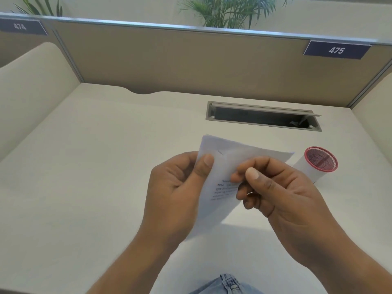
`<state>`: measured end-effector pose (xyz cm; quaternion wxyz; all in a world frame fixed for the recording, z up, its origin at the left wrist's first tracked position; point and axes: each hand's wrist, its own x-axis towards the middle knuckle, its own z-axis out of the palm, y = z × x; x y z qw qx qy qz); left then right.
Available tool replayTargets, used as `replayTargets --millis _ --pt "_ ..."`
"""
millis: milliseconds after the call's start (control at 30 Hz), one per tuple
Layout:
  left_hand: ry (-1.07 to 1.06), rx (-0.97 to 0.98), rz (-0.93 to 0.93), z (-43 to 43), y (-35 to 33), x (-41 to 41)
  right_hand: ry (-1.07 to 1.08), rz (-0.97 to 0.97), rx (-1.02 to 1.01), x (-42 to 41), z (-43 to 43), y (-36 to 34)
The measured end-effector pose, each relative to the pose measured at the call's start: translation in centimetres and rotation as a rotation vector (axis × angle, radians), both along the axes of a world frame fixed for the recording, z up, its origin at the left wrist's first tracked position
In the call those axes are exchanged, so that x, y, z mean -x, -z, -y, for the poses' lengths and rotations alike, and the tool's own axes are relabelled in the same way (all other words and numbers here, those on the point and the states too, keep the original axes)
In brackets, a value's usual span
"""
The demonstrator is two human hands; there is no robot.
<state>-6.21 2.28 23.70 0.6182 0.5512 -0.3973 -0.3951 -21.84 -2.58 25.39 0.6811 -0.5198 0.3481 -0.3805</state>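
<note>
A white sheet of paper (224, 166) with a few lines of print is held up above the desk, near its middle. My left hand (178, 187) pinches its left edge, thumb on the front face. My right hand (275, 187) pinches the paper on the right side, thumb and curled fingers closed over it. The lower part of the sheet hangs down between my hands. Its top right corner reaches toward a mesh cup.
A red-rimmed mesh cup (318, 164) with a white wall stands right of the paper. Behind it an open cable hatch (263, 116) is set into the white desk (84, 166). Beige partitions with labels 474 and 475 close off the back and sides.
</note>
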Motion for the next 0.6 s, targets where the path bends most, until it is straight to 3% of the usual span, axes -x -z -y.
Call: replayTargets --millis 133,233,333,500,600 --pt "0.032 -0.110 -0.286 0.1 -0.2 -0.2 -0.014 -0.008 0.010 0.1 -0.2 0.1" --pt "0.065 -0.086 -0.301 0.0 -0.3 0.0 0.009 -0.029 -0.007 0.1 -0.3 0.2" --pt "0.082 -0.003 -0.099 -0.3 -0.3 0.2 0.033 -0.047 -0.043 0.1 -0.3 0.3" --pt "-0.051 0.235 0.474 -0.5 0.8 0.3 0.020 -0.101 -0.083 0.0 -0.4 0.1" --pt "-0.103 0.398 0.696 -0.6 1.6 0.1 0.014 -0.133 -0.069 0.1 -0.6 0.0"
